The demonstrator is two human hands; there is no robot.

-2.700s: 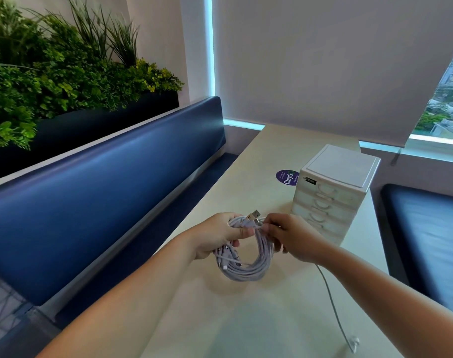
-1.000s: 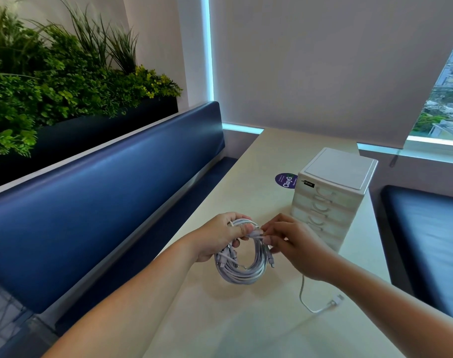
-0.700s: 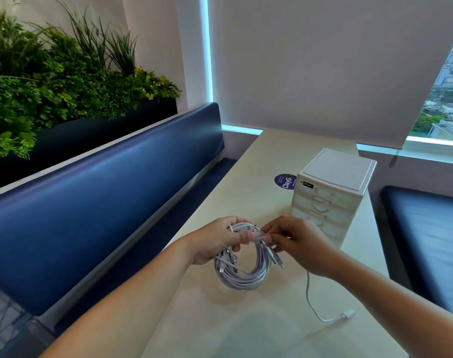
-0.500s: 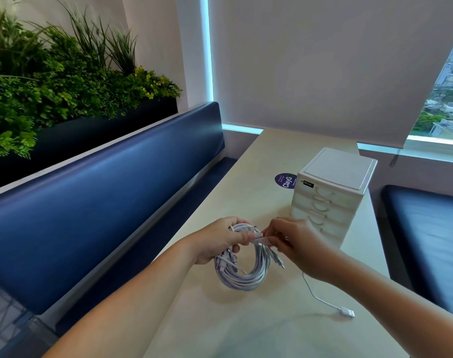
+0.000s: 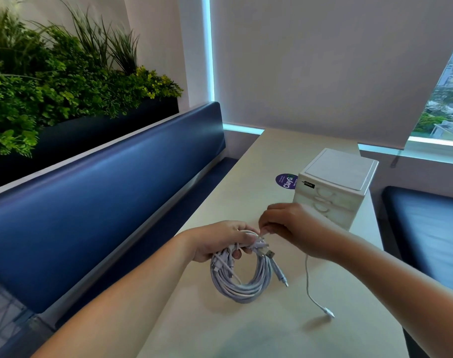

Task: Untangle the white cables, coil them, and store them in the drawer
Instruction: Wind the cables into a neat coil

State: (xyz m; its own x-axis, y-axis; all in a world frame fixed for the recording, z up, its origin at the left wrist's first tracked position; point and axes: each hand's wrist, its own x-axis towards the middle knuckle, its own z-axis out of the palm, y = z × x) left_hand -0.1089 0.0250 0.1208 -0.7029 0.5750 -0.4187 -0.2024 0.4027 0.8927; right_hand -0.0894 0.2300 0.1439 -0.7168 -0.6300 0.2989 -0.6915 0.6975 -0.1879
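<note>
The left hand (image 5: pixel 220 240) has its grip closed round the top of the coil of white cables (image 5: pixel 242 285), fingers curled under the bundle and thumb over it, so the loop hangs below the hand near the middle of the counter (image 5: pixel 246 332). Whether its lowest arc touches the surface cannot be told. Several short connector ends stick out of the bundle just beside the left thumb. The right hand (image 5: pixel 295 228) meets the coil at that same top point, its grip narrowed to a fingertip pinch on what looks like the one strand not yet wound in. That loose tail (image 5: pixel 308 282) drops from under the right palm and runs toward the near edge of the counter, ending in a plug (image 5: pixel 328 311) that lies flat on the surface, well apart from the coil and on its right. The tail's long axis thus points away from the loop, and the right hand is the nearer one to it, so gathering it in probably falls to that hand. The drawer unit (image 5: pixel 334 192) stands just beyond the right hand toward the far right edge, its drawers all closed.
</note>
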